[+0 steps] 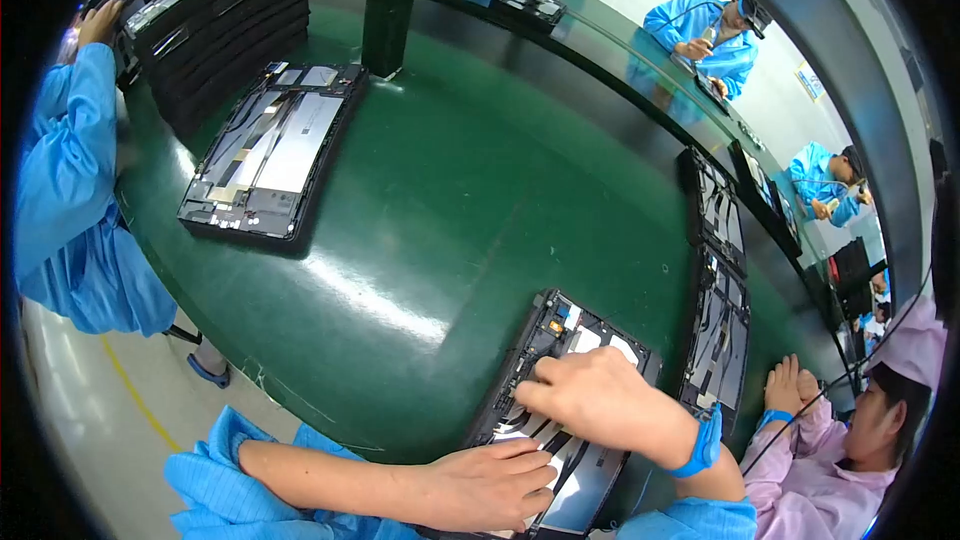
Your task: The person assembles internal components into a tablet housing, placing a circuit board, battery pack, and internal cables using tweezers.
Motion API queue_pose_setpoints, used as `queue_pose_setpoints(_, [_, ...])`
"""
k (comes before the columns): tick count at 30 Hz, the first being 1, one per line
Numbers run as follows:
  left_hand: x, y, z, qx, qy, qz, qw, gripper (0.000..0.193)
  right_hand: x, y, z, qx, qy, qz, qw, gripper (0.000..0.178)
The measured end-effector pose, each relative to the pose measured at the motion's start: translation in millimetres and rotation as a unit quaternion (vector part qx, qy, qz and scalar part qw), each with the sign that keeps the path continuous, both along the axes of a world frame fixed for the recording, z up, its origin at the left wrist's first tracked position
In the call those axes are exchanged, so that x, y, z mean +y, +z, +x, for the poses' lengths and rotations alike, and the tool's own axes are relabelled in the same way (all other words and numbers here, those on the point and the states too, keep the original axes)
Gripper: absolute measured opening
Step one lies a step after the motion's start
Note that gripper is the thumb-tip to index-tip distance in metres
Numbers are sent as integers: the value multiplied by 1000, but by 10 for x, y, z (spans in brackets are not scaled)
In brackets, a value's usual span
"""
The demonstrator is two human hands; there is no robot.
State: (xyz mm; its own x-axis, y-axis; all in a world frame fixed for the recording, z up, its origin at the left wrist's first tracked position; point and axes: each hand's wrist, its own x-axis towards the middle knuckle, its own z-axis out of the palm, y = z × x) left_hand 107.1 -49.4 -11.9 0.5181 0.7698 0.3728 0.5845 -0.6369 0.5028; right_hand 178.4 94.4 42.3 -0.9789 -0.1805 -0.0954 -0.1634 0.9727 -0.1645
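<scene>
An opened tablet lies in front of me, its black frame, dark ribbon cables and silver inner panel showing. My left hand rests across its lower left part, fingers stretched over the panel and cables. Over the upper part is my right hand, wearing a blue wristband. Its fingers are curled and pressed together near the tablet's left edge. Whatever may be between those fingertips is hidden. Just beyond them, a small orange part and blue bits show at the tablet's top end.
Another opened tablet lies farther left, beside a tall stack of black trays. More opened devices line the right side. A dark post rises from the green table. People sit left, right and beyond.
</scene>
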Motion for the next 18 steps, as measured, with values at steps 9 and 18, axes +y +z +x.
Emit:
queue_pose_setpoints(9, [98, 22, -192, -78, 213, 15, 974, 30, 397, -93, -18, 241, -291, -232, 896, 16])
queue_pose_setpoints(18, [572, 164, -653, -334, 282, -435, 787, 20, 545, -222, 174, 83, -324, -228, 915, 16])
